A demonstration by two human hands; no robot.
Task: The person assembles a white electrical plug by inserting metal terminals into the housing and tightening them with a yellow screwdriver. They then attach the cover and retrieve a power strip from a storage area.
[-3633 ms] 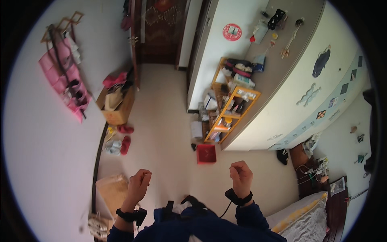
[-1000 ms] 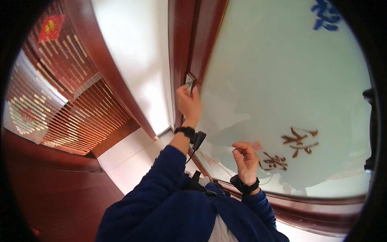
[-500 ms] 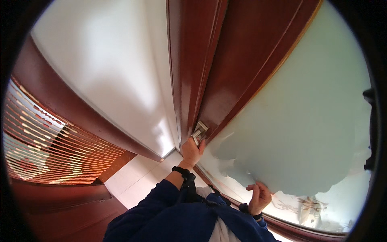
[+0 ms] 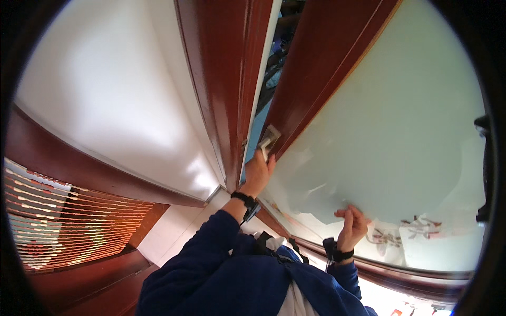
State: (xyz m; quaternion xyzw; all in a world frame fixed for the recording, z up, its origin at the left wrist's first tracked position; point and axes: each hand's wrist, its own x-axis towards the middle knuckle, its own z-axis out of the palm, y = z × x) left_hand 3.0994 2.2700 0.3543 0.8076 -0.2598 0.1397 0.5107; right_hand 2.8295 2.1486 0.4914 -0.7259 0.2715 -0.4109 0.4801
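My left hand [image 4: 257,171] grips a metal door handle [image 4: 269,140] mounted on a dark reddish-brown wooden door [image 4: 311,68]. The door stands slightly ajar, and a narrow gap shows between its edge and the brown door frame [image 4: 221,79] on the left. A large frosted glass panel [image 4: 390,142] fills much of the door. In front of the lower part of that glass is my right hand [image 4: 352,224], raised with its fingers curled together. Whether anything is between those fingers is too small to make out. Black bands circle both wrists.
White wall [image 4: 105,95] rises to the left of the frame. Farther left, a beaded curtain [image 4: 89,226] hangs in another brown doorway. Pale floor tiles [image 4: 171,231] lie below. Through the gap, dark cluttered objects [image 4: 276,58] are partly seen.
The door has come open a crack, showing the space behind it. My left hand moved forward with the handle. My right hand rose slightly, still curled.
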